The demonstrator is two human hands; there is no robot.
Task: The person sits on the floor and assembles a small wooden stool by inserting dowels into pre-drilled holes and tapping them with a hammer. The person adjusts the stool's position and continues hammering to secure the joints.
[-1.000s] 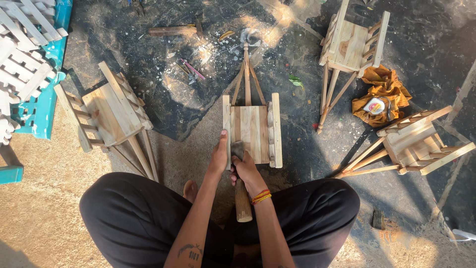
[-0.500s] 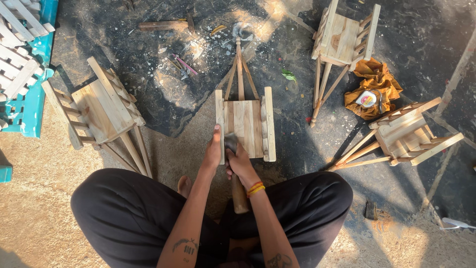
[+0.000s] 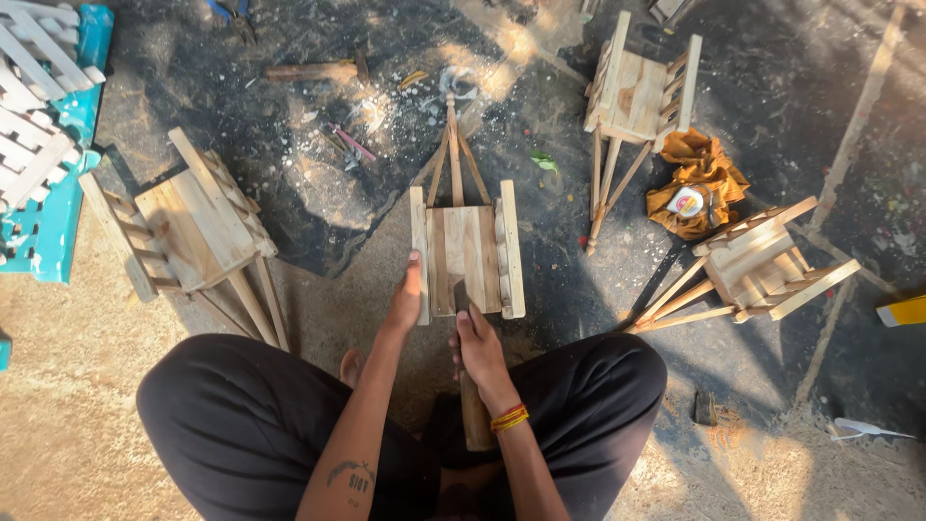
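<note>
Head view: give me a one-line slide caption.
Left hand steadies a small wooden stand while right hand grips a wooden-handled tool against it.

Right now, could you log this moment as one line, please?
left hand: grips wooden stand edge | right hand: holds wooden-handled tool against stand | person seated on ground

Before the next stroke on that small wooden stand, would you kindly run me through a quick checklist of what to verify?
1. Left hand steadies the wooden stand at its left side rail: ok.
2. Right hand grips the wooden-handled tool: ok.
3. Tool head meets the stand's near edge: cannot tell, the hand and shadow hide it.
4. Left fingers clear of the tool head: ok, they sit on the rail beside it.
5. Stand lies flat on the ground, legs pointing away: ok.
6. Neighbouring stand on the left stays apart from the work: ok.
</note>
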